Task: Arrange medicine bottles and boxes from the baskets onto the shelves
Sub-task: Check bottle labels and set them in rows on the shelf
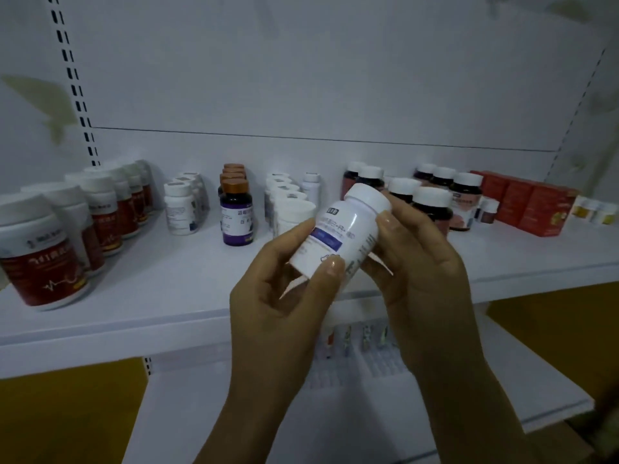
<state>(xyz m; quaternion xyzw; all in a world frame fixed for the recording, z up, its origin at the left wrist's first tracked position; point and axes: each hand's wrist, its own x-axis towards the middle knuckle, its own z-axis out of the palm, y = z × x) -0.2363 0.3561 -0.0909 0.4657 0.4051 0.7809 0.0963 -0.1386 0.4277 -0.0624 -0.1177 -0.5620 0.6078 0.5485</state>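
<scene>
Fingers: your left hand curls round the lower half of the white bottle, with the thumb pressed on the label. Your right hand wraps the upper side, its fingers just under the cap. Both have a firm hold.
White bottle: in the air in front of the shelf, tilted with its cap up and away from you. It is not yet set down.
Label flaps: pale paper corners stick out below your fingers. I cannot tell if they are loose label or a leaflet.
Just behind: the white-capped row stands close to the bottle's far side, and the dark bottles are near your right fingers.
Risk, knock-over: pushing forward while tilted could let the cap clip either row and topple the tightly packed bottles like dominoes.
Risk, slip: the bottle looks smooth, so letting go with one hand before it stands upright could drop it past the shelf lip onto the lower shelf.
Edge: the front lip runs right under your hands, so set the base well inside it.
Open room: bare shelf lies in front of the white-capped row and leftward toward the purple-labelled bottles. The red-labelled jars and red boxes are well apart.
</scene>
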